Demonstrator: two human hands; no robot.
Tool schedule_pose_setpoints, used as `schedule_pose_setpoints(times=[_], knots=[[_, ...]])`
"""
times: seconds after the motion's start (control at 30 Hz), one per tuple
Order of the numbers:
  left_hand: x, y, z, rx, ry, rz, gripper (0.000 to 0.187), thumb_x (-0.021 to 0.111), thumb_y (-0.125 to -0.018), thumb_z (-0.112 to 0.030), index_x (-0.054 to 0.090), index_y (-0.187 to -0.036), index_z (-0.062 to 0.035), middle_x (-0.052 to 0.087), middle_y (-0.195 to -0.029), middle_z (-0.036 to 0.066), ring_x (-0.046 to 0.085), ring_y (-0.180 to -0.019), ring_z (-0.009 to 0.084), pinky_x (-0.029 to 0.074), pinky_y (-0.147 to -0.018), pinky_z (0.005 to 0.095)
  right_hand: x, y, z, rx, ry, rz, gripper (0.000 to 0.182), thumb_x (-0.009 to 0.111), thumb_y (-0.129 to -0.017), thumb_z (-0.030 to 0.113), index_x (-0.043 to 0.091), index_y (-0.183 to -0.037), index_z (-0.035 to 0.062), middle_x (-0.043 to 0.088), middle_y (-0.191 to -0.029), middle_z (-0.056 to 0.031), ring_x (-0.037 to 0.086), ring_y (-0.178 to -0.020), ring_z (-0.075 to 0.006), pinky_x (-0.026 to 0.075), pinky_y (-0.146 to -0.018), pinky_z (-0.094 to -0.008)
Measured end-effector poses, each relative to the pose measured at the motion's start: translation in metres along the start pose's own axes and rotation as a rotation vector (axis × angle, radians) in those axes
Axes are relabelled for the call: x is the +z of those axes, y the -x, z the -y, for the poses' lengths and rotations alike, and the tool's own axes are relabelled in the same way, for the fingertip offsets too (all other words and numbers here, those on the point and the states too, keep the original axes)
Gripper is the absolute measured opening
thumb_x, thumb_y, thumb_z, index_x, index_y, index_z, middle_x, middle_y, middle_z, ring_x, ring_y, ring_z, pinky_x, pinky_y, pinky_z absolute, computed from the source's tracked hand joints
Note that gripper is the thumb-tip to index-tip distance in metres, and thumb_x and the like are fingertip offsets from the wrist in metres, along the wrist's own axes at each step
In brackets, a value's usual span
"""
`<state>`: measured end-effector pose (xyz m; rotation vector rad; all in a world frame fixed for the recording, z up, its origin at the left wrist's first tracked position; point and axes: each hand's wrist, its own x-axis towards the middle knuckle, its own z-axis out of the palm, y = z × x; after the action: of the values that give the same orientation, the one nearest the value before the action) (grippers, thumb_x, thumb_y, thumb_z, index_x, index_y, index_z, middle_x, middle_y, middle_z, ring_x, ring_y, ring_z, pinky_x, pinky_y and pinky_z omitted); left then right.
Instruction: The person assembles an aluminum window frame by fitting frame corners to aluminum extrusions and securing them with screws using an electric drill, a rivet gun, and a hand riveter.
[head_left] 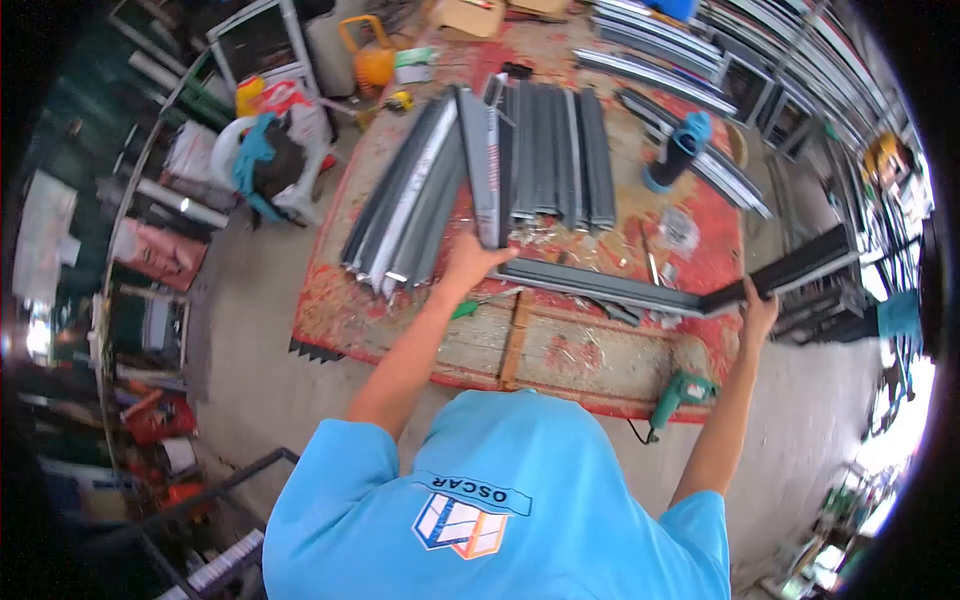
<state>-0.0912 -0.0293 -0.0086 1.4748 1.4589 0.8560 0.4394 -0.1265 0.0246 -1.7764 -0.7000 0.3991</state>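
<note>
A three-sided frame of dark grey metal profiles (600, 284) spans the near part of the worktable, one long piece with a side arm at each end. My left hand (468, 264) is closed round its left corner, where a side arm with printed film (478, 165) runs away from me. At the other end, my right hand (760, 308) grips the right side arm (800, 265) close to its corner. This arm sticks out past the table's right edge. Fingers of both hands are partly hidden by the profiles.
Bundled dark profiles (410, 190) and more profiles (560, 150) lie beyond the frame. A corded green power tool (684, 394) rests by the red worktable's (460, 372) near right edge. A blue-capped bottle (686, 145) stands behind. Long profiles (655, 75) lie at the back.
</note>
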Motion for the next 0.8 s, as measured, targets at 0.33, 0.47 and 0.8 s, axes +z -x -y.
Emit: schedule_pose_setpoints(times=[0.33, 0.47, 0.8], knots=[[-0.007, 0.016, 0.053, 0.038, 0.245, 0.111, 0.079, 0.084, -0.074, -0.011, 0.042, -0.139, 0.0035, 0.063, -0.117, 0.015, 0.064, -0.106, 0.0244, 0.052, -0.091, 0.0365, 0.008, -0.027, -0.003, -0.204, 0.247, 0.074, 0.039, 0.081, -0.075, 0.024, 0.066, -0.098, -0.0041, 0.069, -0.088, -0.0101, 0.064, -0.082, -0.0196, 0.05, -0.078, -0.0334], [0.004, 0.005, 0.047, 0.047, 0.239, 0.032, 0.064, 0.082, -0.077, -0.009, 0.049, -0.13, 0.0034, 0.065, -0.112, 0.013, 0.064, -0.102, 0.0223, 0.053, -0.087, 0.0349, 0.016, -0.04, -0.007, -0.157, 0.231, 0.12, 0.041, 0.082, -0.073, 0.024, 0.066, -0.1, -0.003, 0.069, -0.089, -0.011, 0.066, -0.084, -0.0206, 0.051, -0.079, -0.0339], [0.017, -0.057, 0.028, 0.168, 0.066, -0.238, 0.033, 0.076, -0.078, -0.009, 0.064, -0.106, 0.0036, 0.069, -0.091, 0.012, 0.066, -0.081, 0.0173, 0.051, -0.071, 0.0325, 0.058, -0.1, -0.026, -0.154, 0.44, 0.198, 0.06, 0.085, -0.064, 0.027, 0.059, -0.107, -0.0057, 0.068, -0.101, -0.0237, 0.067, -0.095, -0.0364, 0.051, -0.085, -0.0427]])
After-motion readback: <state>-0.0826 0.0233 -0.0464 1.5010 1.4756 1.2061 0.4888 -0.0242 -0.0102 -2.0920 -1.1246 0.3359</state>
